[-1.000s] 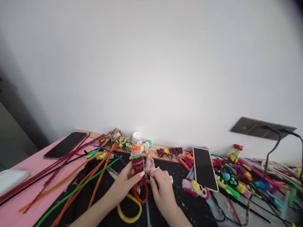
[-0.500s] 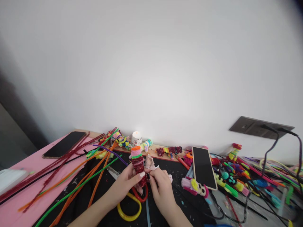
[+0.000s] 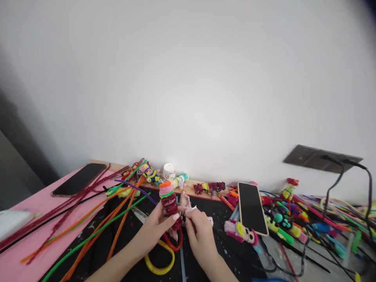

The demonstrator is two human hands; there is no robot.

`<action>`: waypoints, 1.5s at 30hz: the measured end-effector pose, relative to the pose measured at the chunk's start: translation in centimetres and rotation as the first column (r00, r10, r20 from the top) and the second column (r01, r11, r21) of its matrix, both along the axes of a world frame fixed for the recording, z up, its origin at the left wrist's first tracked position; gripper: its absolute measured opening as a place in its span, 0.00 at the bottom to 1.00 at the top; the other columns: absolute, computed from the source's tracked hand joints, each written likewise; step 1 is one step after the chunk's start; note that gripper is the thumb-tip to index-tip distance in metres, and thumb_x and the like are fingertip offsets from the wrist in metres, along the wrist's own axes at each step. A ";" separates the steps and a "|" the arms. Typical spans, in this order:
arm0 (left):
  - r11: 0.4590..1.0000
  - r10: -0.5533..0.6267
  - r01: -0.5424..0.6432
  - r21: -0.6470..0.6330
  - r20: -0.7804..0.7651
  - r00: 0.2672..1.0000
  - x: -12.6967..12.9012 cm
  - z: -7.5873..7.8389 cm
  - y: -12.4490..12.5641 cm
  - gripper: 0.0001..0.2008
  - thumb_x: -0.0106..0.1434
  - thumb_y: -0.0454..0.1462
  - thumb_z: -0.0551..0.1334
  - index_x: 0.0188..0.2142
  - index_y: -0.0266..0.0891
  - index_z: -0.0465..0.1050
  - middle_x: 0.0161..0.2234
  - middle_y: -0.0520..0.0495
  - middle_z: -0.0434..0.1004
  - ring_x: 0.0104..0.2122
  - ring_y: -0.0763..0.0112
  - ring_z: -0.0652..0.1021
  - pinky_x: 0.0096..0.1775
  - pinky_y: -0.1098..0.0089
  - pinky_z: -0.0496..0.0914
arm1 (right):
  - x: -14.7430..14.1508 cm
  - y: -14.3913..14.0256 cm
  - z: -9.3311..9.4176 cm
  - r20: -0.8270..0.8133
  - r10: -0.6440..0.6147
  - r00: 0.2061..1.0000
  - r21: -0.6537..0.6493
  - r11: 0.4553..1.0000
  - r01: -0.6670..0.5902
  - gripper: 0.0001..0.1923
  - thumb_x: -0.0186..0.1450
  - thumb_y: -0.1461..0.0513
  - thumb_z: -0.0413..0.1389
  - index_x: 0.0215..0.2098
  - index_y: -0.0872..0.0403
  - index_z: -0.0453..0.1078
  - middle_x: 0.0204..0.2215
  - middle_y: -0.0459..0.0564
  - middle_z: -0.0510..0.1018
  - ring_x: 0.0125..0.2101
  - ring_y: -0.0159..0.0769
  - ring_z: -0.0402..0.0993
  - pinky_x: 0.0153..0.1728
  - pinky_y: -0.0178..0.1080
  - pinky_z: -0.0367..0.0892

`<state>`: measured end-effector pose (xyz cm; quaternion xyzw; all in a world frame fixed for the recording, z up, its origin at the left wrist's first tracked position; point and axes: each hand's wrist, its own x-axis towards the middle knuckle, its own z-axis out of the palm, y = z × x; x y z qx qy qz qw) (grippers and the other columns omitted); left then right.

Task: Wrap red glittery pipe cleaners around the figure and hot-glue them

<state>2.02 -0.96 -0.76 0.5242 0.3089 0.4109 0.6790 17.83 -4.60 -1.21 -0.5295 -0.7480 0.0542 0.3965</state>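
My left hand [image 3: 157, 225] is wrapped around a pipe-cleaner figure [image 3: 169, 203], its fuzzy dark red body topped with green, pink and orange bands. The figure leans to the left at its top. Close beside it, my right hand [image 3: 201, 231] pinches a small dark piece [image 3: 183, 216] against the figure's right side; what the piece is I cannot make out. Behind the fingers lies a pale, brown-stained object [image 3: 185, 201] with a narrow tip, partly hidden. Under my hands rest scissors [image 3: 160, 270] with yellow and red handles, their blades partly covered by my left hand.
Orange, green and dark red pipe cleaners [image 3: 117, 225] spread across the left over a pink sheet [image 3: 17, 215]. A dark phone [image 3: 79, 180] lies there. At right are another phone [image 3: 253, 209], a pink figure [image 3: 241, 232] and tangled colourful pieces. A paper cup [image 3: 169, 172] stands by the wall.
The figure's top has tipped slightly to the left in my left hand. My right hand keeps its pinch at nearly the same spot.
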 end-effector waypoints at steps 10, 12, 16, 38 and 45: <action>0.999 0.032 -0.032 0.003 -0.035 0.999 -0.1 0.0 0.1 0.22 0.58 0.43 0.63 0.49 0.38 0.63 0.43 0.42 0.76 0.21 0.73 0.76 0.25 0.69 0.72 | 0.0 0.0 -0.2 0.015 -0.016 1.000 0.013 1.000 0.016 0.09 0.65 0.68 0.46 0.30 0.52 0.64 0.26 0.45 0.73 0.27 0.35 0.69 0.30 0.35 0.58; 1.000 0.022 -0.022 0.000 -0.029 0.999 -0.1 0.1 0.2 0.23 0.58 0.43 0.63 0.51 0.38 0.62 0.45 0.40 0.75 0.21 0.73 0.77 0.26 0.69 0.72 | 0.0 0.1 -0.2 0.018 -0.018 1.000 0.022 1.000 0.018 0.09 0.65 0.68 0.46 0.30 0.52 0.64 0.26 0.45 0.73 0.27 0.35 0.69 0.30 0.35 0.58; 0.999 -0.015 0.016 -0.042 0.022 1.000 -0.1 0.5 0.3 0.26 0.57 0.43 0.63 0.53 0.40 0.60 0.49 0.38 0.73 0.23 0.72 0.78 0.27 0.68 0.73 | 0.2 0.2 -0.4 0.010 -0.040 0.999 0.027 0.999 0.039 0.09 0.65 0.68 0.46 0.30 0.52 0.64 0.25 0.45 0.73 0.26 0.34 0.69 0.29 0.35 0.57; 0.991 -0.081 0.090 -0.100 0.084 0.993 -0.4 -0.5 0.6 0.34 0.54 0.41 0.66 0.58 0.43 0.55 0.48 0.39 0.74 0.28 0.70 0.80 0.31 0.70 0.72 | 0.5 0.2 -0.9 -0.005 -0.092 0.996 0.037 0.995 0.092 0.09 0.65 0.68 0.46 0.28 0.52 0.63 0.24 0.44 0.72 0.25 0.35 0.68 0.27 0.34 0.56; 0.992 -0.089 0.097 -0.079 0.102 0.991 -0.3 -0.6 0.7 0.32 0.55 0.38 0.66 0.57 0.42 0.54 0.46 0.40 0.75 0.28 0.69 0.80 0.31 0.70 0.71 | 0.4 0.2 -0.8 -0.003 -0.085 0.996 0.012 0.996 0.085 0.10 0.65 0.68 0.46 0.28 0.52 0.62 0.25 0.45 0.71 0.25 0.35 0.67 0.27 0.35 0.56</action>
